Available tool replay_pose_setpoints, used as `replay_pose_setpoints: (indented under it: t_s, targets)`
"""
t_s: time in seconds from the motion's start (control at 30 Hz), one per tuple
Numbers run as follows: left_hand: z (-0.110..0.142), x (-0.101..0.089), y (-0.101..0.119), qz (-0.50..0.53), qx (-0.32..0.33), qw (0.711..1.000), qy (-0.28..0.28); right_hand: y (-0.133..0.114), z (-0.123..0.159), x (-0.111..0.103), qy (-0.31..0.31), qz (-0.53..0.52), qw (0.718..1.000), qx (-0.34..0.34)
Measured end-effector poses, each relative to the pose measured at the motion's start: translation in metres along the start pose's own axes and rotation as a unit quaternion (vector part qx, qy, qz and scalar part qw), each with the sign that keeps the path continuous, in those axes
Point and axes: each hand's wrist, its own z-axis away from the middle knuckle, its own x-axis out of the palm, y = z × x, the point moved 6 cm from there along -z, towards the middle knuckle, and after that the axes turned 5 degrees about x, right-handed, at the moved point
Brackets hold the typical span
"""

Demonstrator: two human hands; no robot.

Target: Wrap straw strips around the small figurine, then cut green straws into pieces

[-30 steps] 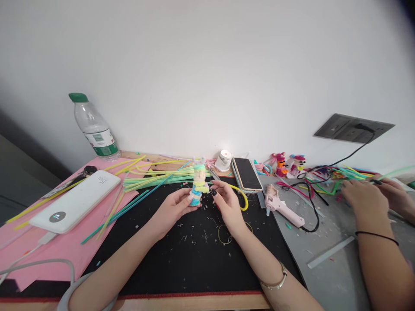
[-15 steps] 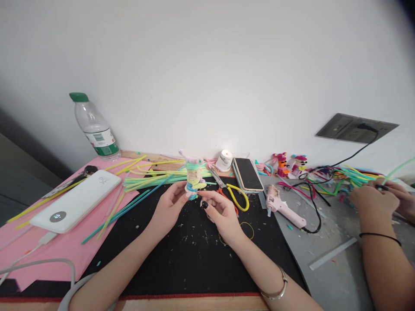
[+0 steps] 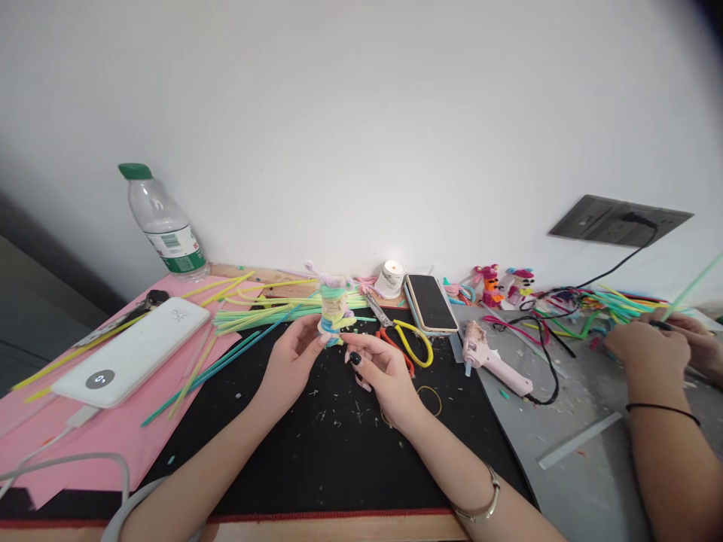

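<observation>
Pastel fuzzy figure (image 3: 333,307): positioned upright above the far part of the black mat (image 3: 294,467), in front of the bundle of pale stems (image 3: 265,320). Use the mat as the work area; the glue gun (image 3: 499,374) lies to its right, and the scissors (image 3: 385,319) lie just beyond the right hand (image 3: 392,384), so small, controlled wrist movements are advisable on that side. Support the figure with the left hand (image 3: 291,357), which pinches its blue lower part between thumb and fingers. Apply light, even pressure here, as the soft windings would probably flatten or slip under a hard squeeze. The right hand is partly closed beside the lower part, thumb and forefinger drawn near each other; whether they touch the figure or grip a small piece cannot be told. Work with these fingertips only, bracing against the left-hand grip, and leave the upper body and lilac topknots free of contact. Last, mind the thin rubber band (image 3: 439,399) and the tiny scraps on the mat, since loose bits could cling to the fuzz.
</observation>
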Motion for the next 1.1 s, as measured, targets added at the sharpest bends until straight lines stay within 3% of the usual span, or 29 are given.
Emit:
replay_pose_setpoints:
  t_s: [0.27, 0.47, 0.53, 0.63, 0.73, 0.9, 1.0, 1.1]
  targets:
    - [-0.001, -0.004, -0.002, -0.006, 0.009, 0.999, 0.031, -0.002, 0.002, 0.009, -0.042, -0.070, 0.996, 0.025]
    - [-0.001, -0.003, -0.002, 0.012, 0.001, 0.999, 0.030, -0.004, 0.008, 0.021, -0.087, -0.028, 0.996, 0.024]
    - [-0.002, -0.005, -0.006, 0.039, -0.014, 0.998, 0.040, -0.012, 0.008, 0.018, -0.065, 0.019, 0.998, 0.003]
    - [-0.003, -0.008, -0.015, 0.104, -0.041, 0.992, 0.066, -0.037, 0.008, -0.005, 0.041, 0.160, 0.984, -0.061]
    - [-0.003, -0.007, -0.021, 0.162, -0.070, 0.982, 0.065, -0.066, 0.013, -0.038, 0.129, 0.360, 0.920, -0.081]
    - [-0.001, -0.001, -0.019, 0.216, -0.104, 0.970, 0.038, -0.091, 0.043, -0.133, 0.298, 0.614, 0.731, 0.014]
    - [0.000, 0.003, -0.016, 0.231, -0.109, 0.967, 0.010, -0.083, 0.062, -0.187, 0.339, 0.689, 0.626, 0.134]
    - [0.001, 0.005, -0.015, 0.241, -0.114, 0.964, -0.008, -0.070, 0.073, -0.217, 0.355, 0.691, 0.575, 0.256]
